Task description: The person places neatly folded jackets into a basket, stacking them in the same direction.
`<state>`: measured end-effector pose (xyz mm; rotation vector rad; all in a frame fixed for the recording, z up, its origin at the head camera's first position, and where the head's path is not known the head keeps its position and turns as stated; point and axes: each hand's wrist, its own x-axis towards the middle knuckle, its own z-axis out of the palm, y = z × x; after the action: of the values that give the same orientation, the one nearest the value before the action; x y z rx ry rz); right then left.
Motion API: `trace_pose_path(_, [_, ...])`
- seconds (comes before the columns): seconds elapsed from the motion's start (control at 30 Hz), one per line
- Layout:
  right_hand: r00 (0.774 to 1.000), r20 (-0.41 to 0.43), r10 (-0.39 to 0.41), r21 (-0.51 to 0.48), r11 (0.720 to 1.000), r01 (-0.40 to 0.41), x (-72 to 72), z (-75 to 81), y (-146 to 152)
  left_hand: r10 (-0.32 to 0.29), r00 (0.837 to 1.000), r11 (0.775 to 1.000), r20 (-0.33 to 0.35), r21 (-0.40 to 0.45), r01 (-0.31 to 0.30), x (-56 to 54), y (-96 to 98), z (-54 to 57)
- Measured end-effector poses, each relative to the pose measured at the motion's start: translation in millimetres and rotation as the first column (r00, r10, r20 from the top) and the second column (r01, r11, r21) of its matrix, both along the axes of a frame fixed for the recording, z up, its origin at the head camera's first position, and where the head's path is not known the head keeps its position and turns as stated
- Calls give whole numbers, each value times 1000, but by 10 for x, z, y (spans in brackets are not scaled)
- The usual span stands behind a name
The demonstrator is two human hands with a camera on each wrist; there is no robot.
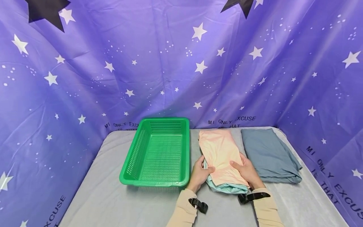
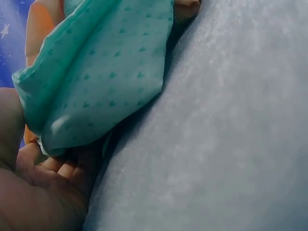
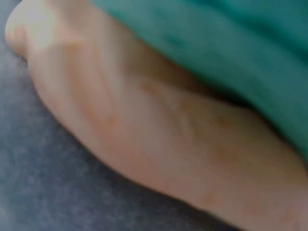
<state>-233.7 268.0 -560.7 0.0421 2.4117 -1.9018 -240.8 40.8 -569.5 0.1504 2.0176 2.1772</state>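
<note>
A folded peach cloth [image 1: 219, 145] with mint-green fabric [image 1: 227, 188] showing at its near end lies in front of me, right of the green basket. My left hand [image 1: 199, 173] grips its left side, thumb on top and fingers reaching underneath. On the opposite side, my right hand [image 1: 247, 170] holds the edge with its thumb over the peach layer; its other fingers are mostly hidden. The left wrist view shows the mint fabric [image 2: 115, 72] with small printed marks, above the curled fingers. In the right wrist view the green fabric [image 3: 231, 38] is blurred.
A green plastic basket [image 1: 185, 157] with perforated walls and nothing inside stands to the left. A folded blue-grey cloth [image 1: 269, 154] lies to the right. Everything rests on a grey-covered table [image 1: 141, 205], with a purple star-patterned curtain [image 1: 170, 78] around its back and sides.
</note>
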Motion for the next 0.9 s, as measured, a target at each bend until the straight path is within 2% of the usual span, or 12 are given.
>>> trace_pose_path(0.23, [999, -12, -29, -24, 999, 29, 27, 97, -9, -8, 1000, 1000, -15, 13, 8, 32, 10, 95])
trace_pose_path(0.47, [998, -39, -49, -47, 998, 47, 108, 282, -3, -24, 995, 999, -94, 38, 27, 75, 52, 254])
trace_pose_path(0.7, [996, -75, -57, -87, 995, 50, 150, 374, -1, -12, 991, 999, -134, 40, 17, 129, 66, 368])
trace_pose_path(0.9, [991, -115, -65, -124, 991, 51, 179, 466, -46, 10, 981, 1000, -192, 11, -8, 185, 20, 548])
